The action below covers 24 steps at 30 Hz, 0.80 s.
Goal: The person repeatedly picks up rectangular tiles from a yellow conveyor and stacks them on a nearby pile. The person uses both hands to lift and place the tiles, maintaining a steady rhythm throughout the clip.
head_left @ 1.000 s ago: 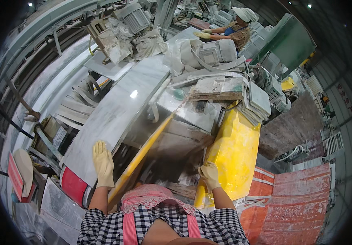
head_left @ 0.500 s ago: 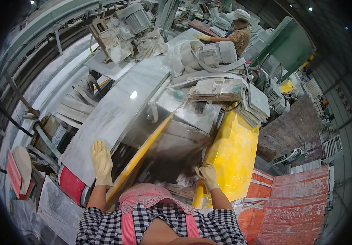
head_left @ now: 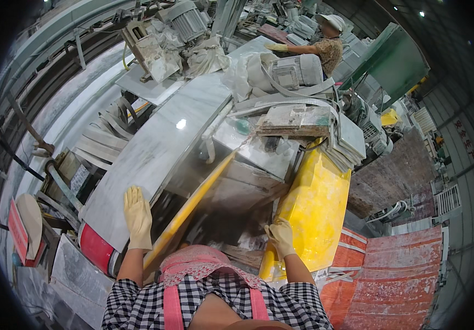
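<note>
My left hand [head_left: 137, 217], in a pale yellow rubber glove, lies flat with its fingers stretched out on the near end of a long grey-white stone slab [head_left: 154, 132]. Under that end of the slab shows a red drum-shaped part [head_left: 94, 247]. My right hand [head_left: 280, 237], gloved alike, is at the left edge of a curved yellow panel [head_left: 317, 209]. Its fingers curl at that edge, and their tips are partly hidden. Between my hands, a yellow bar [head_left: 190, 206] slants above a dark, dusty recess in the machine.
Electric motors [head_left: 292, 71] and a stack of pale tiles [head_left: 347, 146] stand beyond the recess. Grey belts [head_left: 102, 143] hang left of the slab. An orange-red sheet [head_left: 393, 280] lies at the right. Farther back, a person [head_left: 329, 49] in a white cap reaches over a surface.
Both my hands keep their places on the slab and the panel. The person at the back has shifted slightly to the right. The view has moved a little.
</note>
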Each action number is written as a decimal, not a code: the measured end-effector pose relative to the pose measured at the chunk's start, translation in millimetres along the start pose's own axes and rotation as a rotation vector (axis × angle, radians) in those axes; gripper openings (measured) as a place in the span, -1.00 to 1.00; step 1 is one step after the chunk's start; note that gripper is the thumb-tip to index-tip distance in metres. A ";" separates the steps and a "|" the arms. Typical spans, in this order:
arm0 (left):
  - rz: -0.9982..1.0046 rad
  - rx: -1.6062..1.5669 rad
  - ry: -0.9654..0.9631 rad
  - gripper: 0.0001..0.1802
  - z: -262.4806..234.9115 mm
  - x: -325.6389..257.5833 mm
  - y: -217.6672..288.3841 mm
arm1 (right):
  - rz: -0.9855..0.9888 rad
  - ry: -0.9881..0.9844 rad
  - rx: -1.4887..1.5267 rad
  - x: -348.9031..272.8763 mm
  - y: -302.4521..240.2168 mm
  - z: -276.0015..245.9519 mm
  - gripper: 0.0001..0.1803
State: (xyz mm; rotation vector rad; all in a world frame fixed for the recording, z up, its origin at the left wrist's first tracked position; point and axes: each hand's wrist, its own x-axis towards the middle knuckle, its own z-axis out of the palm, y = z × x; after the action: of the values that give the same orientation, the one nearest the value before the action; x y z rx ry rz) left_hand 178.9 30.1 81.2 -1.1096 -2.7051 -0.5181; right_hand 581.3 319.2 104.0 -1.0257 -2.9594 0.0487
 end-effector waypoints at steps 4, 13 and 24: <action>0.005 0.009 0.015 -0.46 -0.4 0.6 0.1 | -0.037 0.046 0.028 0.5 0.1 -1.4 -0.59; 0.005 0.004 0.041 -0.47 3.3 -0.1 -1.3 | -0.005 0.016 0.029 0.0 3.4 4.4 -0.63; 0.008 0.011 0.049 -0.48 4.5 0.2 -2.6 | -0.010 0.045 0.038 -0.5 3.9 6.5 -0.66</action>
State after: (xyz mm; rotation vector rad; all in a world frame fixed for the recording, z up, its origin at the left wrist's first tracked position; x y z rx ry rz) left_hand 176.8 30.3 76.5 -1.0903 -2.6572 -0.5209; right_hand 584.0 321.8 97.4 -0.9943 -2.9116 0.0810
